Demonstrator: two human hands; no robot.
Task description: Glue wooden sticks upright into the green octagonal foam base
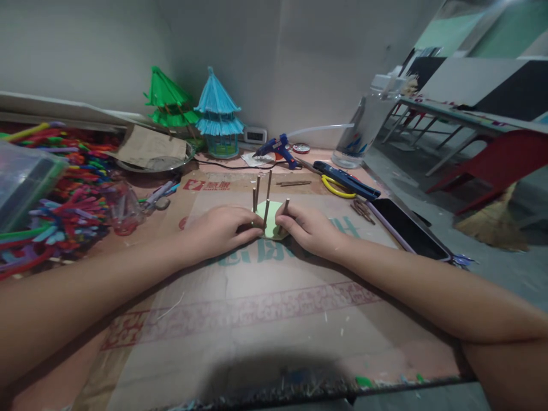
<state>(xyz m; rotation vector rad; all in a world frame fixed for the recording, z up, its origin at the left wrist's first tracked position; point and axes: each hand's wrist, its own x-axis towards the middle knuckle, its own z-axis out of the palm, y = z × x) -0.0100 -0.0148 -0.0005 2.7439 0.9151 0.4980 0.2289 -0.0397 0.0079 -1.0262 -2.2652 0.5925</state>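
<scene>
A small light-green base [272,216] lies on the cardboard with several thin brown sticks [269,191] standing up from it. My left hand [225,231] comes in from the left, thumb and forefinger closed on the edge of the base, close beside the front stick. On the right side, my right hand [312,228] pinches a short upright stick [286,204] between thumb and forefinger. The lower end of that stick is hidden by my fingers, so I cannot tell whether it touches the base.
Behind stand a green model pavilion [169,97], a blue one [218,117] and a blue glue gun [276,149]. At right are yellow-handled scissors [336,187], a phone [411,229] and a clear jug [359,123]. Colourful pipe cleaners [81,171] heap up at left.
</scene>
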